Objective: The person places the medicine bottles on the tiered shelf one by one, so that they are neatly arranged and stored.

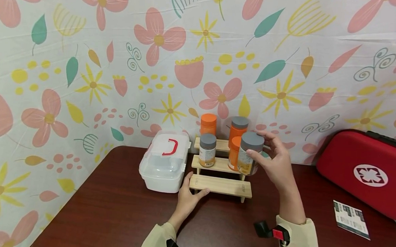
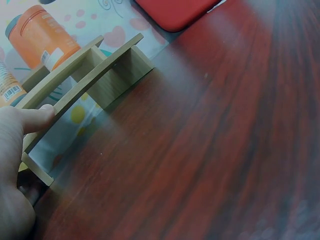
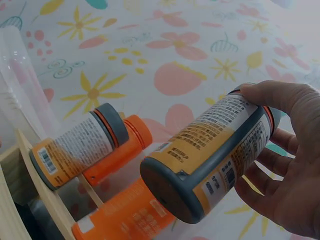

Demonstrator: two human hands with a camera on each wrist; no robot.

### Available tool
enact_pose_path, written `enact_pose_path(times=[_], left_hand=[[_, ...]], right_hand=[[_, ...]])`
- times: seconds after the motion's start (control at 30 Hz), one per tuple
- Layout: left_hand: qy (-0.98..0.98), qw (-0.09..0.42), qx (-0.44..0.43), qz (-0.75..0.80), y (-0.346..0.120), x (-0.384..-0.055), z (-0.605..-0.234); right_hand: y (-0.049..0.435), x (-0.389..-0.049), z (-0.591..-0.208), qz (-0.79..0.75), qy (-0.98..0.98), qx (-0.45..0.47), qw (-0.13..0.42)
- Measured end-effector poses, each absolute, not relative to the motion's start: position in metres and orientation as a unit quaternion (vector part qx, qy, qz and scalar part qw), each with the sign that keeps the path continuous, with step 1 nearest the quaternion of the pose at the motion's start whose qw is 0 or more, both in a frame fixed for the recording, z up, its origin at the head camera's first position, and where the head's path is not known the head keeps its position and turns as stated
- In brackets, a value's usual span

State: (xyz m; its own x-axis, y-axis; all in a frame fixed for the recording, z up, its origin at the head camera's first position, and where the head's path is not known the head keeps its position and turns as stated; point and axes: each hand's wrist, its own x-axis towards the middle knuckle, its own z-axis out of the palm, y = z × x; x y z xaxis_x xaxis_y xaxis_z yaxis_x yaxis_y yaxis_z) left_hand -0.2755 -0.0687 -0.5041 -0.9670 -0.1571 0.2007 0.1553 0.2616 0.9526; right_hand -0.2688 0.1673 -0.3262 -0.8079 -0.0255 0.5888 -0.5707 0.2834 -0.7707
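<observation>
My right hand [image 1: 277,164] grips a pill bottle [image 3: 205,150] with a grey lid and a white-and-yellow label near that lid. It is held up in front of the right side of the three-tier wooden step rack [image 1: 220,185], its base tilted toward the right wrist camera. My left hand [image 1: 187,198] holds the left end of the rack's lowest step, thumb along the front edge. On the middle step stand a grey-lidded bottle [image 1: 207,155] and an orange bottle [image 1: 233,160], partly hidden. An orange-capped bottle [image 1: 208,124] and a grey-lidded orange bottle [image 1: 239,128] occupy the top step.
Left of the rack sits a white lidded box [image 1: 164,179] with a red handle. A red first-aid case [image 1: 339,159] lies at the right, near a printed card [image 1: 351,218]. Behind the dark wooden table [image 1: 114,208] hangs a flowered cloth [image 1: 114,68].
</observation>
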Motion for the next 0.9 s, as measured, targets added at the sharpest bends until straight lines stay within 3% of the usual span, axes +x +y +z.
enact_pose_path(times=[0.63, 0.9], left_hand=[[-0.782, 0.120, 0.000, -0.611, -0.061, -0.272, -0.508], [-0.781, 0.123, -0.004, -0.612, -0.067, -0.276, -0.507]], right_hand=[[0.141, -0.269, -0.337, 0.523, -0.812, 0.224, 0.130], [0.131, -0.276, -0.345, 0.466, -0.828, 0.273, 0.150]])
